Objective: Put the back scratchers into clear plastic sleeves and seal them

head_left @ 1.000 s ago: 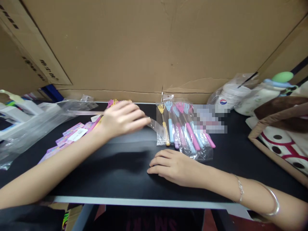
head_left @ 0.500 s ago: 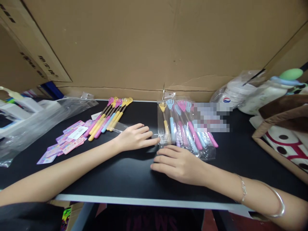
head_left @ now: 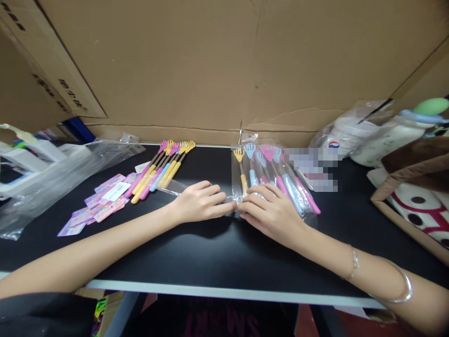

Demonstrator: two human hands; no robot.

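My left hand is at mid-table with its fingers closed on a clear plastic bag, the index finger reaching toward the right hand. My right hand curls its fingertips onto the same plastic near the left fingertips; its thumb is hidden. Behind and partly under the right hand lie several back scratchers in clear wrapping, with yellow, blue and pink claw heads. Left of my left hand, several unwrapped back scratchers lie side by side, their handles pointing toward me.
Printed pink and purple cards are spread at the left, a white label on top. Beyond them lie clear plastic and a white rack. At the right stand a bagged cup, a bottle and a brown-trimmed bag. Cardboard walls the back.
My right hand has moved up and away from me, onto the bagged back scratchers, its fingertips now meeting the left index finger. The left hand has barely moved.
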